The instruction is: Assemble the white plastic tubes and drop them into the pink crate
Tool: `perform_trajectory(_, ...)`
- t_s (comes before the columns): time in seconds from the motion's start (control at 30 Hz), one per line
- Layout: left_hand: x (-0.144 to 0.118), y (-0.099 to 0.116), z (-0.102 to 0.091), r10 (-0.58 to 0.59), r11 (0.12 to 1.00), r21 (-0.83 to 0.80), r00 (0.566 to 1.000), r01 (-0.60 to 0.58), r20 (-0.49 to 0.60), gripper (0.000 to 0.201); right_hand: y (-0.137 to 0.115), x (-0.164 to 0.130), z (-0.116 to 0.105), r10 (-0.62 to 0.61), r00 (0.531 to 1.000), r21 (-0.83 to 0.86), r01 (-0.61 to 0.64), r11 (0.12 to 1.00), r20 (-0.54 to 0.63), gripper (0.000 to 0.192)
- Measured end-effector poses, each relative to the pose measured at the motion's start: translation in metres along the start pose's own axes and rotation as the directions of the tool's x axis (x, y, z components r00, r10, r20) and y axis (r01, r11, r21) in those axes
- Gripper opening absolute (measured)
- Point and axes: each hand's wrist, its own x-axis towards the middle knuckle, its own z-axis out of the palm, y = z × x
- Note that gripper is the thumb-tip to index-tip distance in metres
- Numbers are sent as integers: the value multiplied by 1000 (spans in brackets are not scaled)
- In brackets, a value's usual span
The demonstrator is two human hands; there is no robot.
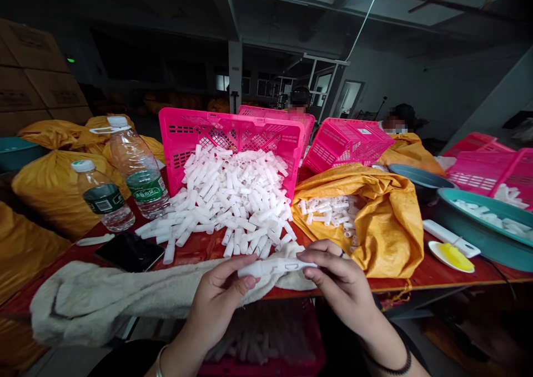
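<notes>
My left hand (219, 299) and my right hand (339, 280) together hold a small white plastic tube piece (277, 266) over the table's front edge, the left pinching its left end, the right its right end. Just behind lies a big pile of white plastic tubes (233, 199) spilling from a tipped pink basket (233, 132). More white tubes (328, 210) rest in an open yellow sack (375, 210) to the right.
Two water bottles (139, 169) and a black phone (130, 251) lie at left, a white fleece cloth (108, 299) along the front edge. A teal basin (483, 221), small dish (452, 255), more pink baskets (350, 141), yellow sacks and two seated people are beyond. Another pink basket (270, 343) sits below.
</notes>
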Motion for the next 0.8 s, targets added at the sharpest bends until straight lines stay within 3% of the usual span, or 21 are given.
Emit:
perform_trajectory(0.07, -2, 5, 4, 196, 954, 216, 978, -208, 79, 24, -3, 4, 2, 101, 989, 64, -109, 992, 107, 21)
perform_trajectory(0.1, -3, 8, 5, 311, 897, 293, 943, -331, 115, 27, -3, 5, 5, 188, 974, 154, -206, 966, 123, 17)
perform_trajectory(0.17, -4, 12, 8, 524, 751, 381, 838, -540, 155, 37, 0, 6, 14, 378, 919, 404, -391, 827, 114, 16)
perform_trajectory(0.23, -4, 13, 8, 654, 623, 430, 737, -654, 174, 44, 4, 5, 23, 504, 858, 590, -456, 667, 93, 24)
perform_trajectory(0.27, -5, 12, 7, 686, 582, 443, 705, -681, 182, 46, 7, 4, 25, 520, 850, 616, -454, 644, 84, 24)
perform_trajectory(0.3, -4, 11, 5, 691, 572, 452, 699, -684, 183, 46, 8, 3, 27, 502, 862, 599, -439, 670, 71, 22)
perform_trajectory(0.33, -4, 10, 3, 666, 603, 453, 727, -657, 168, 44, 9, 2, 27, 456, 888, 550, -411, 727, 60, 18)
perform_trajectory(0.37, -4, 9, 2, 594, 685, 428, 792, -590, 142, 38, 8, 2, 25, 386, 921, 482, -364, 797, 56, 17)
perform_trajectory(0.43, -5, 8, 1, 251, 919, 278, 959, -279, 132, 24, 6, 1, 22, 206, 970, 327, -238, 915, 129, 22)
perform_trajectory(0.47, -6, 7, 1, 14, 981, 188, 985, -47, 172, 27, 3, 1, 20, 127, 972, 265, -178, 948, 197, 26)
perform_trajectory(0.5, -8, 7, 3, -188, 979, 122, 951, 162, 244, 37, 2, 0, 19, 73, 960, 220, -135, 966, 269, 29)
perform_trajectory(0.53, -10, 7, 4, -301, 954, 99, 905, 284, 302, 44, 1, -1, 18, 45, 944, 190, -113, 975, 327, 31)
perform_trajectory(0.57, -13, 7, 6, -309, 951, 123, 890, 284, 334, 46, 1, -3, 18, 51, 937, 175, -118, 977, 346, 31)
perform_trajectory(0.6, -15, 7, 7, -216, 970, 185, 913, 160, 345, 44, 2, -5, 18, 94, 941, 174, -157, 972, 327, 30)
perform_trajectory(0.63, -17, 6, 7, -46, 962, 268, 927, -59, 372, 38, 5, -9, 18, 167, 946, 191, -225, 955, 276, 30)
perform_trajectory(0.67, -17, 5, 5, 133, 885, 355, 894, -302, 427, 34, 10, -14, 19, 261, 941, 219, -307, 926, 216, 30)
perform_trajectory(0.7, -15, 3, 0, 262, 751, 437, 831, -495, 491, 34, 17, -21, 19, 364, 918, 253, -394, 884, 158, 31)
perform_trajectory(0.73, -12, -1, -8, 325, 607, 516, 781, -604, 533, 38, 25, -31, 20, 459, 880, 286, -474, 833, 121, 33)
perform_trajectory(0.77, -6, -5, -20, 335, 488, 608, 778, -626, 531, 42, 34, -42, 21, 540, 835, 305, -543, 782, 105, 35)
perform_trajectory(0.8, 2, -11, -34, 325, 399, 723, 824, -564, 463, 46, 43, -55, 22, 600, 793, 295, -600, 743, 102, 36)
